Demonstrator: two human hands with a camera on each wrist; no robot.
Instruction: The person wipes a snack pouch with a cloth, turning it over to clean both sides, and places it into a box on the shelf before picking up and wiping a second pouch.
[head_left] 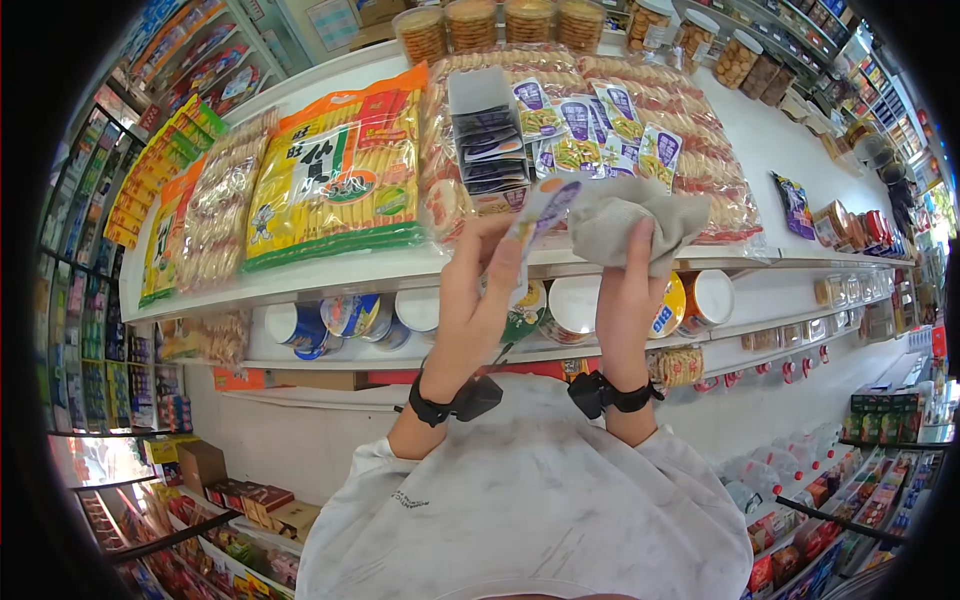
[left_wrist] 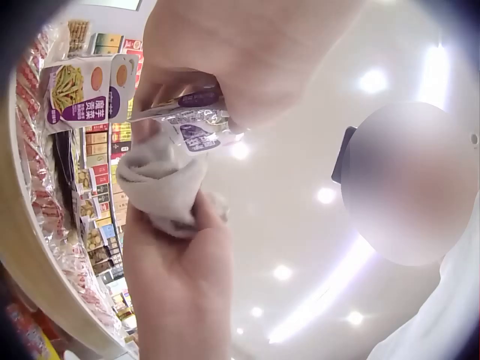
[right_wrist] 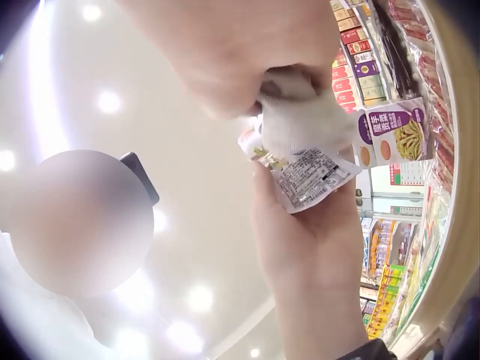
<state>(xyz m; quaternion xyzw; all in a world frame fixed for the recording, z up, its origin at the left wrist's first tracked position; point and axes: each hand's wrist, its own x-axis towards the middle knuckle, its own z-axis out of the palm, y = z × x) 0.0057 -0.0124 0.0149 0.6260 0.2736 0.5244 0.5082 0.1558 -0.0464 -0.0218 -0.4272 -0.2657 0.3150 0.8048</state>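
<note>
In the head view the left hand pinches a small purple-and-white snack packet between thumb and fingers. Beside it the right hand grips a crumpled grey cloth. The right wrist view shows the cloth against the packet, whose printed back faces that camera. Just beyond the hands stands an open display box with packets in it. Several similar packets lie loose to its right, on large bags of crackers.
A yellow-and-orange snack bag lies left of the box. Clear jars of biscuits line the back of the shelf. Tubs stand on the level below. A dark purple packet lies at the right.
</note>
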